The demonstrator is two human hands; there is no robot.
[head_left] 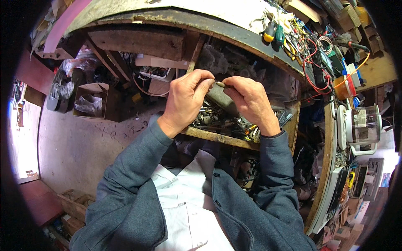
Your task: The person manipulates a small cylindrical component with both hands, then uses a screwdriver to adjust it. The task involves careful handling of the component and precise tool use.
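My left hand (184, 99) and my right hand (253, 99) are raised close together over an open wooden drawer (222, 137). Between the right thumb and fingers is a small brownish cylindrical piece (220, 84), its tip pointing at the left fingertips. The left thumb and forefinger are pinched at that tip; whatever they grip is too small to make out. Below the hands, a flat grey-green object (220, 99) lies in the drawer among many loose small metal parts (203, 117).
Ahead runs the workbench edge (176, 25), with screwdrivers (269, 32), pliers and a red cable (307, 71) at the right. A coffee maker carafe (365, 125) stands on the right-hand shelf. An open cardboard box (109, 100) sits on the floor to the left.
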